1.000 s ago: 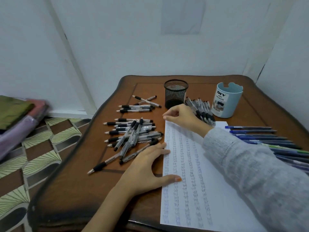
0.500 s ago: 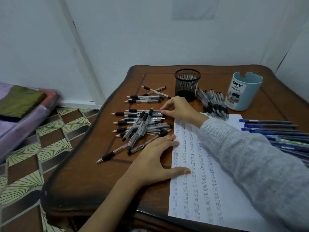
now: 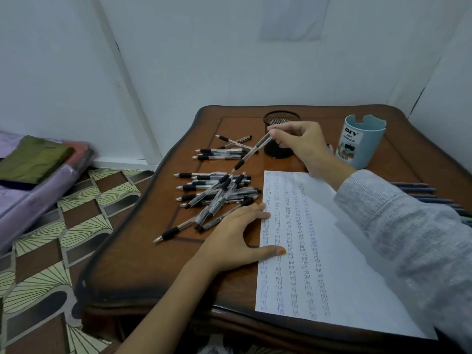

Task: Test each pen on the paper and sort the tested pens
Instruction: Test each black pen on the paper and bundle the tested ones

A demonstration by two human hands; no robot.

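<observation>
The right hand (image 3: 304, 146) has just lifted a black-grip pen (image 3: 251, 155) off the pile (image 3: 214, 192), pinching its back end. The left hand (image 3: 235, 238) lies flat, steadying the paper (image 3: 319, 251). Testing likely comes next.

Right hand (image 3: 304, 144) pinches a pen (image 3: 251, 154); left hand (image 3: 235, 241) presses paper (image 3: 319, 251).

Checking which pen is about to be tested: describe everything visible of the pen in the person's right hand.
The pen is slim, with a clear, plastic-looking barrel and a black grip near its tip. The right hand pinches its upper end between fingertips, in front of the black mesh cup. It slants down and left, tip lowest, over the pile of similar pens; whether the tip touches them cannot be told.
</observation>
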